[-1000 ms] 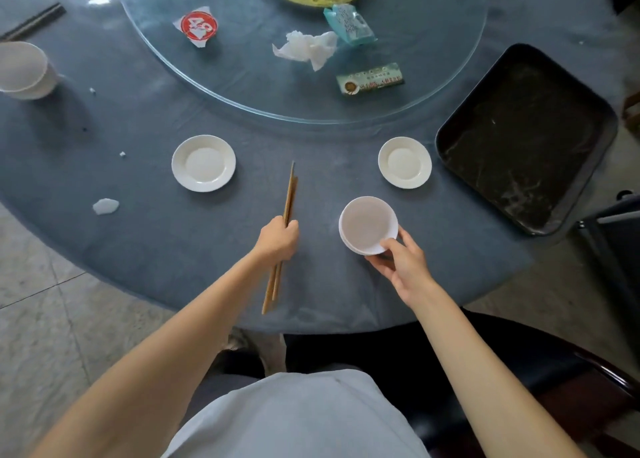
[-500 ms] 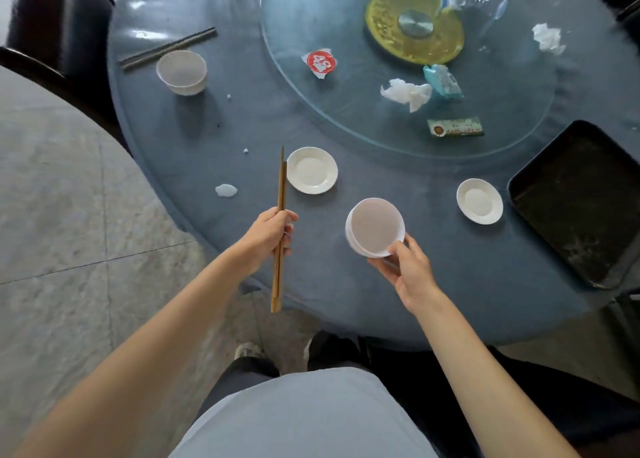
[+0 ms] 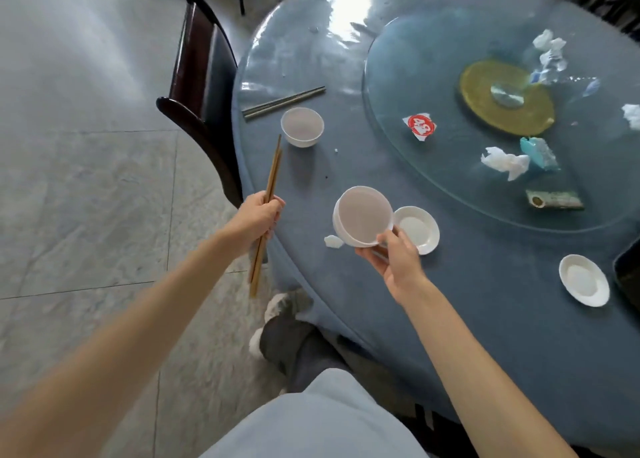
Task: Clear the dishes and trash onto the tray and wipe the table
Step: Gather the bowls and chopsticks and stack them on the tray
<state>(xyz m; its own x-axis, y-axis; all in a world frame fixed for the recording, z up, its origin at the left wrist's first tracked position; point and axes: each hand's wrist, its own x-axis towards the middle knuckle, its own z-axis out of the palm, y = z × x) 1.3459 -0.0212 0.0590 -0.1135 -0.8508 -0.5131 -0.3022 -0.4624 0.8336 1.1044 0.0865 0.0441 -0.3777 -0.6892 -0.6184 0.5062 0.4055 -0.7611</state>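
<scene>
Left grip (image 3: 258, 217) clasps brown wooden chopsticks (image 3: 266, 215); right grip (image 3: 394, 260) holds white round bowl (image 3: 362, 217) above counter (image 3: 485, 319) edge, freeing surface for wiping.

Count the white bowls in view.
2. One white bowl is held in the right hand above the table edge; the other bowl sits on the blue tablecloth beside the dark chopsticks. Others may lie outside the frame.

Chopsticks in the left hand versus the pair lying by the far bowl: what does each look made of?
The held chopsticks look like wood or bamboo: matte, tan, no glare. The pair on the table is grey with a faint sheen, so possibly metal, though dark plastic can't be ruled out at this sharpness.
</scene>
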